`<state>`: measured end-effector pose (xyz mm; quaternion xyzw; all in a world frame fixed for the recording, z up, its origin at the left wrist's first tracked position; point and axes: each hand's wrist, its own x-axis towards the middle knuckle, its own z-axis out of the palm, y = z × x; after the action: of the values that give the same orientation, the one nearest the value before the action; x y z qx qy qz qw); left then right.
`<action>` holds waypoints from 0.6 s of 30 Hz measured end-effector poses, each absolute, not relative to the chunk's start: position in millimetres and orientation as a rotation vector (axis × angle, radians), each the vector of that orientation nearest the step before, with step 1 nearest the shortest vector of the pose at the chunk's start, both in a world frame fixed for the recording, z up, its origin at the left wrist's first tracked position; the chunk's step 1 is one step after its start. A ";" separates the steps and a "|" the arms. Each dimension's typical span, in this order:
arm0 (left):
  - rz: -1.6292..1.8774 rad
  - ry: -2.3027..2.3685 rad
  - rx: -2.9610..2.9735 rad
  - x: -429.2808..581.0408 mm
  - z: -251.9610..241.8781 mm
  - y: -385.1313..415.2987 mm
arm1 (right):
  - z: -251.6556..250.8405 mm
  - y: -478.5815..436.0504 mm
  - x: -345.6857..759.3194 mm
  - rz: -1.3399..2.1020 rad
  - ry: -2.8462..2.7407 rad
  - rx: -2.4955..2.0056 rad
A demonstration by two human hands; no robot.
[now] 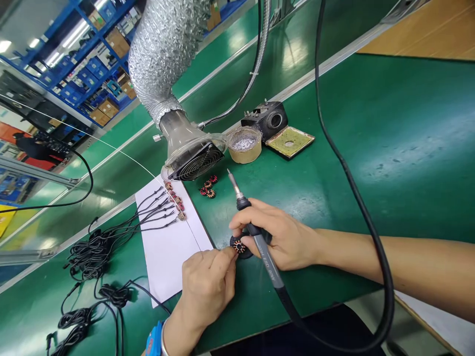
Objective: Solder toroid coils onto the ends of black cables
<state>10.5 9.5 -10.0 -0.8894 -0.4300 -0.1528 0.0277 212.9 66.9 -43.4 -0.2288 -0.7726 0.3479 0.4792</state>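
Black-and-copper toroid coil (239, 246) pinched between fingertips of left hand (206, 291), just beside right hand (278, 237). Right hand clenched around soldering iron (258, 235), tip pointing away from coil. Loose toroid coils (207, 185) on green bench mat (334, 148); black cable leads (156, 212) across white paper sheet (163, 252); fume extractor fan (196, 160) above.

Head-worn camera looks forward and down — tilted, close above the green workbench (389, 148).
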 end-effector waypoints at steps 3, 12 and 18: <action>-0.421 -1.270 -2.733 9.5 -10.6 10.4 | -43.1 67.4 214.4 0.823 -1.883 -0.574; -0.659 -1.537 -2.768 -18.4 29.7 17.2 | -48.8 67.4 211.7 0.660 -1.964 -0.515; -0.855 -1.930 -2.491 -68.1 91.3 -13.0 | -51.7 56.1 208.4 0.525 -2.050 -0.491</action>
<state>-68.1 -13.0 91.3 -0.7614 -0.5900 -0.2614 -0.0616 208.4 56.1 -51.7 -0.1999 -0.8350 0.2139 0.4658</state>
